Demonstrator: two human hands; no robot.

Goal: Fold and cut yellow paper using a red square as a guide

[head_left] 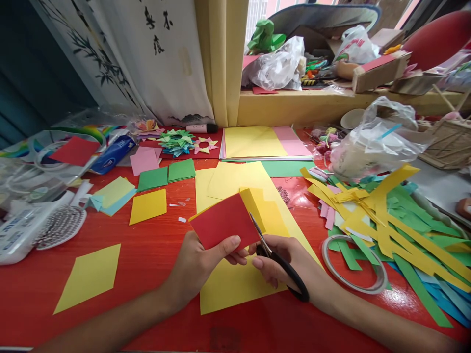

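My left hand (206, 260) pinches a red paper square (222, 220) between thumb and fingers, with a yellow paper (252, 208) behind it. In my right hand (287, 260) is a pair of black-handled scissors (274, 255), its fingers through the handles. The blades are at the right edge of the red square, against the yellow paper. Beneath both hands lie large yellow sheets (221, 294). To the left are a loose yellow square (90, 277), a darker yellow square (148, 206) and two stacks of green squares (181, 170).
A roll of tape (382, 279) lies by my right forearm, beside a heap of paper scraps (390, 220). A hairbrush (64, 225) is at left. Folded paper stars (176, 142) and a paper stack (250, 142) sit at the back, with a plastic bag (364, 147) at right.
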